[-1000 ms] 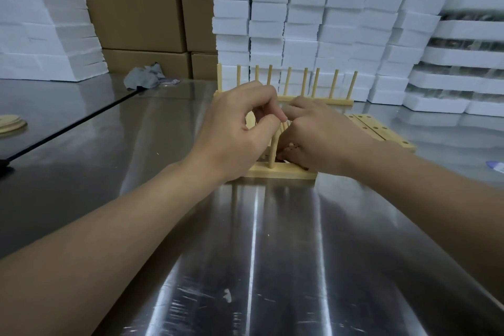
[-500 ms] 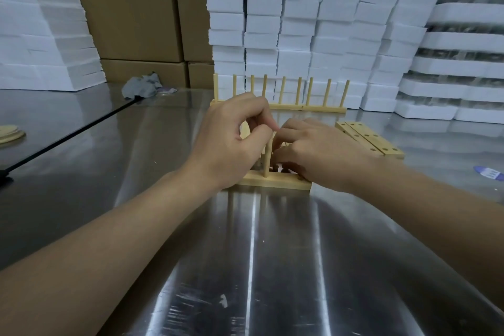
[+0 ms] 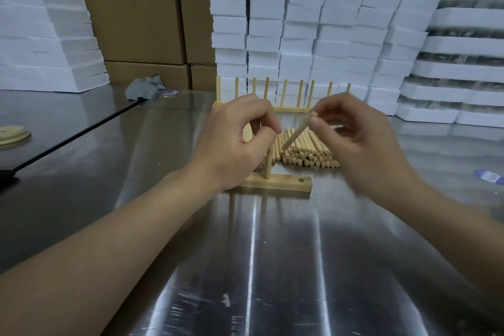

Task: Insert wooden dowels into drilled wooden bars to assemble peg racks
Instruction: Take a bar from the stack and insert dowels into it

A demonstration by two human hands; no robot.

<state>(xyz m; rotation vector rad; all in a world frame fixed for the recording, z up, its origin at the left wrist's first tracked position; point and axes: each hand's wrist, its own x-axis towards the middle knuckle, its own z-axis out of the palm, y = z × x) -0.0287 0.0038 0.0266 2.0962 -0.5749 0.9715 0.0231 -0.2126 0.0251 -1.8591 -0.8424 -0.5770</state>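
Mid-frame, the left hand [image 3: 234, 142] grips a peg [image 3: 268, 168] standing in the bar [image 3: 281, 186], the right hand [image 3: 362, 142] pinches a loose dowel [image 3: 297, 132], and one hole [image 3: 300, 180] on the right waits empty.

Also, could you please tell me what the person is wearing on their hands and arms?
Nothing that shows: the left hand and right hand are bare, without gloves, rings or a watch. The left forearm and right forearm are uncovered to the frame's edge, with no sleeve or wristband visible.
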